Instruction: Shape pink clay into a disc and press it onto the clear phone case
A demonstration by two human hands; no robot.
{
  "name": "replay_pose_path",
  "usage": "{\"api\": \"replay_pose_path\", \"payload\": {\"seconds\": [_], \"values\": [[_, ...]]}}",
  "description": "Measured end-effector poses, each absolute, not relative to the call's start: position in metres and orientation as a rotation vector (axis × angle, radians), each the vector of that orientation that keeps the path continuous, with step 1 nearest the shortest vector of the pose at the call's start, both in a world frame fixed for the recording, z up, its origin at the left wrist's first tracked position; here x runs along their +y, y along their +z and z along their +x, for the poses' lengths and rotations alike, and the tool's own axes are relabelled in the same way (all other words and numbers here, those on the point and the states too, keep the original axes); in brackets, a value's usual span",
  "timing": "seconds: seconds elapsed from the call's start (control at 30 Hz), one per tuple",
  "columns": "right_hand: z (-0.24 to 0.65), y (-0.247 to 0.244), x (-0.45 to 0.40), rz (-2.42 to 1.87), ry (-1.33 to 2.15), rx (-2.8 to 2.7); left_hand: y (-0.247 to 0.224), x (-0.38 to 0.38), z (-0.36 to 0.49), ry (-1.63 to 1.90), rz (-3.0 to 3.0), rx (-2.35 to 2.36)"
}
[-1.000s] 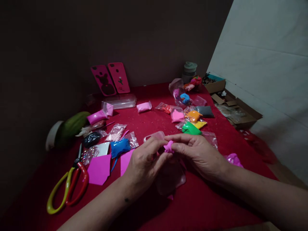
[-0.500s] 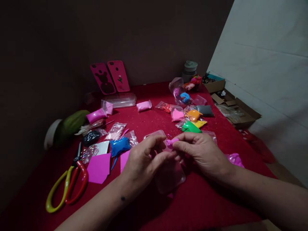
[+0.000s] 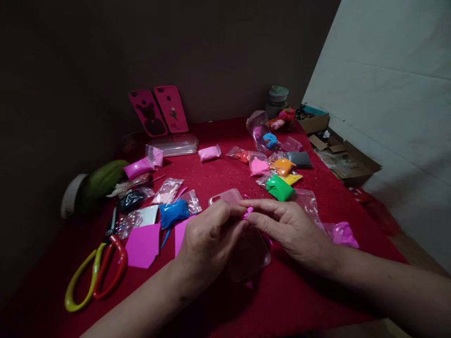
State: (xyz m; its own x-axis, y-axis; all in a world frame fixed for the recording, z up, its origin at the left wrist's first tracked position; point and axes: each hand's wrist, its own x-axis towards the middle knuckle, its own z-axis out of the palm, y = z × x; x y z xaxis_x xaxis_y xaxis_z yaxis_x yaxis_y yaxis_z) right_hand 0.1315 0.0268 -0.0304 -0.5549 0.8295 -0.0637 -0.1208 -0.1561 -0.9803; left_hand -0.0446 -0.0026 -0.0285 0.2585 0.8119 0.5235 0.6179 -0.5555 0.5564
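Note:
A small lump of pink modelling clay [image 3: 248, 212] is pinched between my two hands. My left hand [image 3: 211, 232] has thumb and forefinger closed at the lump's left side. From the other side my right hand [image 3: 294, 230] grips it between thumb and forefinger. Beneath them a clear phone case [image 3: 252, 260] lies on the red cloth, partly covered by my hands. Pink sheets [image 3: 143, 246] and a blue clay packet [image 3: 174, 212] lie left of my left hand. A green clay packet [image 3: 279, 188] sits just beyond my right hand.
Scissors [image 3: 111, 263] with yellow and red handles lie at the left. Two decorated pink phone cases [image 3: 171, 109] lean at the back, near stacked clear cases [image 3: 178, 145]. A jar [image 3: 277, 99] stands back right. Cardboard boxes [image 3: 352, 159] sit beyond the table's right edge.
My left hand's fingers have closed in on the pink clay, and the hands have come together. Less of the lump shows now. The view has shifted slightly.

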Motion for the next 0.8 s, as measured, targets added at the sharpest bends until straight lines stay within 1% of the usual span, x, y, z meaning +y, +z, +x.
{"api": "replay_pose_path", "payload": {"seconds": [0.13,0.3,0.47,0.6,0.8], "values": [[0.130,-0.036,0.022,-0.855,1.935,-1.370,-0.034,-0.003,-0.043,1.177,2.560,1.289],[0.129,-0.037,0.024,-0.769,2.201,-1.052,-0.032,-0.004,-0.043,1.188,2.564,1.346],[0.129,-0.039,0.026,-0.810,2.247,-0.925,-0.029,-0.004,-0.042,1.137,2.561,1.333],[0.127,-0.036,0.025,-0.661,2.332,-0.820,-0.027,-0.004,-0.039,1.160,2.533,1.325],[0.126,-0.033,0.026,-0.631,2.224,-0.911,-0.022,-0.003,-0.040,1.154,2.496,1.363]]}}
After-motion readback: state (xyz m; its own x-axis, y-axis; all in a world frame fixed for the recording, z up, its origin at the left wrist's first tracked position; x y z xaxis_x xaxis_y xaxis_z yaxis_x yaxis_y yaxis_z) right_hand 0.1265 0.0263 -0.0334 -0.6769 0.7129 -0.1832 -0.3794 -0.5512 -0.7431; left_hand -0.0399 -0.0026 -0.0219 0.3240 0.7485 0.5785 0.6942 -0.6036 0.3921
